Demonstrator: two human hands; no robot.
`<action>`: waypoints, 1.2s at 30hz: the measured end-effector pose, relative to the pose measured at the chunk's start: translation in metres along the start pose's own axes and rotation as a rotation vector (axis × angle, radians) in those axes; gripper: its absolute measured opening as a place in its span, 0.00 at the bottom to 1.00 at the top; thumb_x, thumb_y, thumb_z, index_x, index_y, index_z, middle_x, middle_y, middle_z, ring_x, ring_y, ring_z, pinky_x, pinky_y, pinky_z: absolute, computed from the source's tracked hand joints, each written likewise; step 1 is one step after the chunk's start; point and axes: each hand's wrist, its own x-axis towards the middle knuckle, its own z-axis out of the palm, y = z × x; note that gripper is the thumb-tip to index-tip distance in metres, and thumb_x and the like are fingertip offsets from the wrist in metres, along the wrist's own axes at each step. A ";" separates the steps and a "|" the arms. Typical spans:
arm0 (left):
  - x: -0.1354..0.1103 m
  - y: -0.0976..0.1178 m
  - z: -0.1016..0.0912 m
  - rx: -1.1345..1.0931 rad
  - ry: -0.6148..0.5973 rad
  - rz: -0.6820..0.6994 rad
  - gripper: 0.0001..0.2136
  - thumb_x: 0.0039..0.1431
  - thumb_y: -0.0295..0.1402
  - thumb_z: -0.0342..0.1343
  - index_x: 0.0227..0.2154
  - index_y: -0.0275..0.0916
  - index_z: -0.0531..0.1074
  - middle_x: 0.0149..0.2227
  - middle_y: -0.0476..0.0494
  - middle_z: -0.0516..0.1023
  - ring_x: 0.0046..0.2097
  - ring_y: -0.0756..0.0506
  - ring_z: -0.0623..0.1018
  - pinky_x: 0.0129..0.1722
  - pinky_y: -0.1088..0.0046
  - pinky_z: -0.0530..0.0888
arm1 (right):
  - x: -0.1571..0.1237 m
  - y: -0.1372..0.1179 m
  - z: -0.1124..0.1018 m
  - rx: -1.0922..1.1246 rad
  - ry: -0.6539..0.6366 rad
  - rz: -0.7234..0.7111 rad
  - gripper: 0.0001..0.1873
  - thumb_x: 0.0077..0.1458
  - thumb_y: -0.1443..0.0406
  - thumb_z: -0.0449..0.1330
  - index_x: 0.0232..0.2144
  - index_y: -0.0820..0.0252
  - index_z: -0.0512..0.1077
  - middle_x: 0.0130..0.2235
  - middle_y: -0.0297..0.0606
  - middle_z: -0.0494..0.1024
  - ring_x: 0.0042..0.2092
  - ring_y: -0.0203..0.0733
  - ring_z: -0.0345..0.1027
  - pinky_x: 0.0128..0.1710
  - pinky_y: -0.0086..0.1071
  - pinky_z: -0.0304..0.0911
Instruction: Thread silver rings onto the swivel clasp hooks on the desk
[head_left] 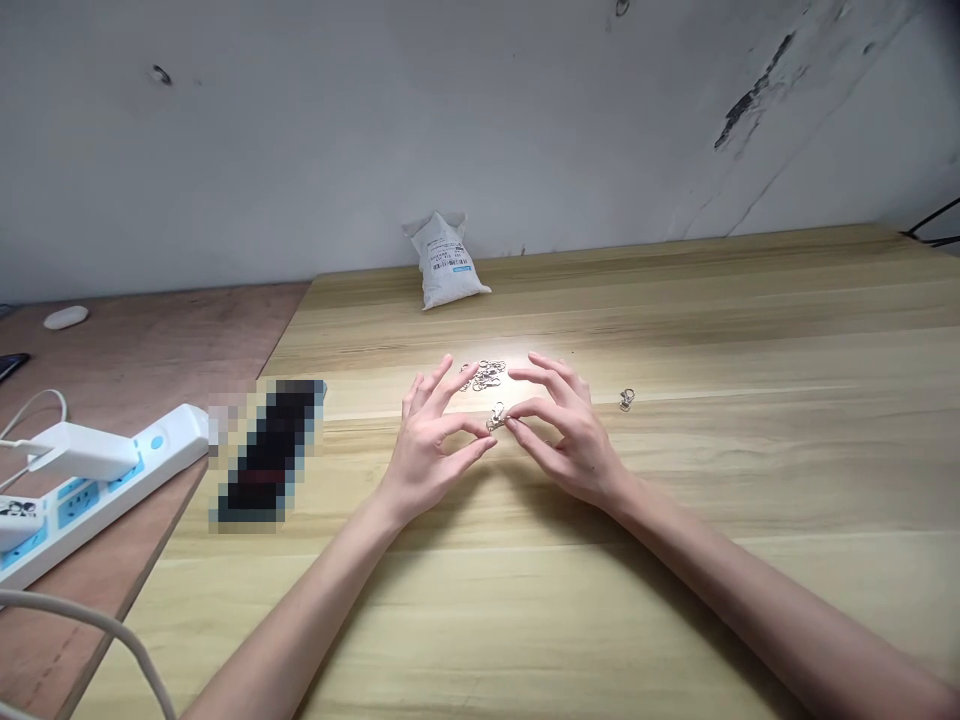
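Note:
Between my two hands is a small silver metal clasp with a ring [496,415], like a keychain lobster clasp. My left hand [433,440] pinches its left side between thumb and forefinger. From the other side, my right hand [568,435] pinches it with thumb and forefinger, the other fingers raised. Just beyond the fingertips lies a small pile of similar metal clasps [486,374] on the wooden table [675,600]. One more clasp [627,400] lies apart, to the right of my right hand.
A white plastic package with a printed label [448,265] stands near the wall. On the left lie a blurred-out dark flat object [270,450] and a white power strip [169,440] with plugged-in chargers. A pale cable [112,625] crosses the lower left corner.

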 end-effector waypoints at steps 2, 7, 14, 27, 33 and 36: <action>0.000 0.002 0.000 -0.011 -0.008 0.008 0.05 0.58 0.34 0.60 0.28 0.43 0.77 0.65 0.46 0.62 0.69 0.38 0.53 0.65 0.42 0.52 | -0.001 0.001 0.001 -0.001 -0.001 0.008 0.06 0.59 0.67 0.58 0.32 0.54 0.74 0.53 0.41 0.73 0.64 0.52 0.54 0.61 0.56 0.49; 0.001 0.004 0.000 -0.062 -0.017 -0.008 0.04 0.58 0.33 0.61 0.28 0.43 0.77 0.65 0.47 0.63 0.69 0.38 0.53 0.64 0.43 0.53 | -0.002 0.005 0.003 -0.085 -0.002 0.022 0.07 0.58 0.67 0.57 0.37 0.53 0.75 0.55 0.42 0.72 0.64 0.53 0.54 0.61 0.57 0.49; 0.000 0.005 0.000 -0.173 0.011 -0.068 0.03 0.57 0.32 0.62 0.28 0.43 0.76 0.63 0.47 0.65 0.68 0.39 0.55 0.64 0.44 0.56 | -0.004 -0.003 0.006 -0.160 -0.117 -0.125 0.12 0.57 0.65 0.59 0.44 0.53 0.73 0.57 0.43 0.70 0.65 0.52 0.52 0.64 0.57 0.43; -0.001 0.007 0.003 -0.140 0.125 -0.050 0.02 0.58 0.31 0.61 0.30 0.44 0.77 0.58 0.47 0.70 0.65 0.40 0.60 0.63 0.48 0.59 | -0.002 -0.008 0.009 -0.131 -0.132 -0.157 0.09 0.62 0.68 0.54 0.40 0.55 0.73 0.48 0.42 0.76 0.60 0.49 0.61 0.63 0.55 0.49; -0.002 -0.001 0.004 -0.226 0.085 -0.149 0.06 0.55 0.37 0.64 0.34 0.43 0.74 0.55 0.44 0.72 0.63 0.39 0.63 0.61 0.49 0.63 | -0.002 -0.007 0.009 -0.114 -0.131 -0.156 0.10 0.62 0.68 0.53 0.41 0.55 0.73 0.53 0.45 0.73 0.57 0.47 0.64 0.62 0.52 0.52; -0.001 -0.003 0.004 -0.258 0.057 -0.149 0.06 0.55 0.38 0.64 0.34 0.44 0.76 0.54 0.45 0.74 0.63 0.40 0.64 0.61 0.50 0.63 | -0.002 -0.008 0.008 -0.108 -0.125 -0.155 0.10 0.62 0.69 0.52 0.41 0.55 0.73 0.53 0.45 0.72 0.56 0.47 0.65 0.62 0.51 0.52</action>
